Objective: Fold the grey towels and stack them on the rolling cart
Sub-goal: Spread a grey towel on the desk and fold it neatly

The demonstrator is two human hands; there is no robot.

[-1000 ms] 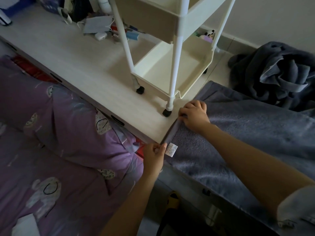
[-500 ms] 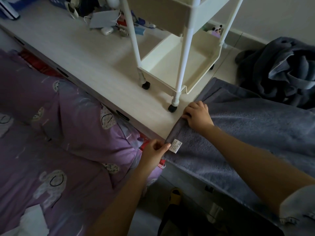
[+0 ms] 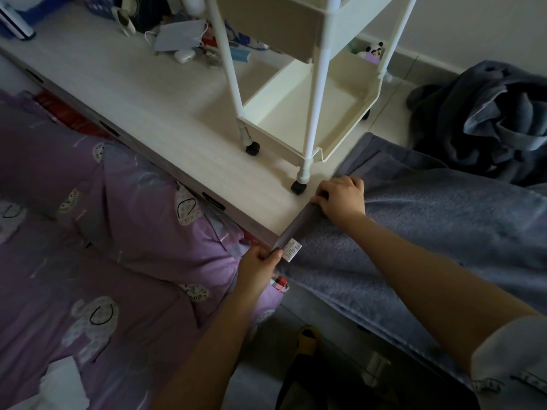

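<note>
A grey towel (image 3: pixel 429 226) lies spread over the pale wooden platform (image 3: pixel 148 113) and hangs over its near edge. My left hand (image 3: pixel 259 269) pinches the towel's near corner by the white label (image 3: pixel 291 250). My right hand (image 3: pixel 343 198) grips the same short edge farther back, fingers curled over the hem. Between the two hands that edge is stretched straight. More grey towels (image 3: pixel 488 125) lie in a crumpled heap at the back right. The white rolling cart (image 3: pixel 310 110) stands just behind my right hand, its bottom tray holding nothing.
A purple patterned quilt (image 3: pixel 103 247) covers the bed at the left, below the platform. Clutter including a face mask (image 3: pixel 180 35) sits at the platform's far end. A small panda toy (image 3: pixel 374 51) stands behind the cart. A yellow-and-black shoe (image 3: pixel 307 344) is on the floor below.
Both hands keep their hold on the towel's short edge. The camera has shifted slightly, so the cart and hands sit a little further right in the frame.
</note>
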